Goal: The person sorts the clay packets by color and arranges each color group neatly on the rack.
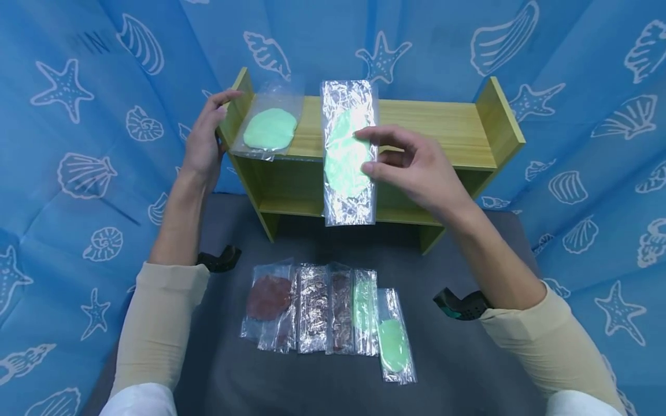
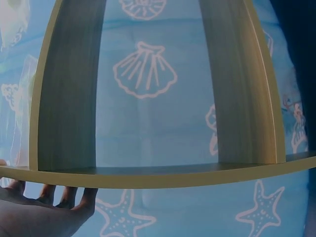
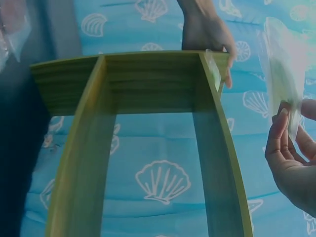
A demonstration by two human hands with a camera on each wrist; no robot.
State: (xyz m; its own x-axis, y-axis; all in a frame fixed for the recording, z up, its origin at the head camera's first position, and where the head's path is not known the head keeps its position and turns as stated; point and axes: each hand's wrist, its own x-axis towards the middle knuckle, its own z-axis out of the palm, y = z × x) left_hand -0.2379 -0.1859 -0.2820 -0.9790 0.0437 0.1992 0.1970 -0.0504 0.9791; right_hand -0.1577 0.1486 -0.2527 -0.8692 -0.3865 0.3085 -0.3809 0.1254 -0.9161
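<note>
My right hand [image 1: 416, 162] pinches the right edge of a clear, shiny plastic bag [image 1: 348, 205] holding flattened light-green pieces, upright in front of the wooden shelf [image 1: 426, 124]. In the right wrist view the bag [image 3: 284, 59] is held between thumb and fingers. At the shelf's left end, my left hand [image 1: 205, 141] grips the side panel; in the left wrist view its fingers [image 2: 66, 197] press the outer face. Next to it, another clear bag [image 1: 270, 130] with a round green piece lies on the top board.
On the dark table [image 1: 312, 387] several bags lie in a row: a bag with a dark red disc [image 1: 267, 297] at left, shiny silvery bags [image 1: 313, 309] in the middle, a bag with a green oval [image 1: 393, 346] at right. A blue shell-patterned curtain [image 1: 312, 34] hangs behind.
</note>
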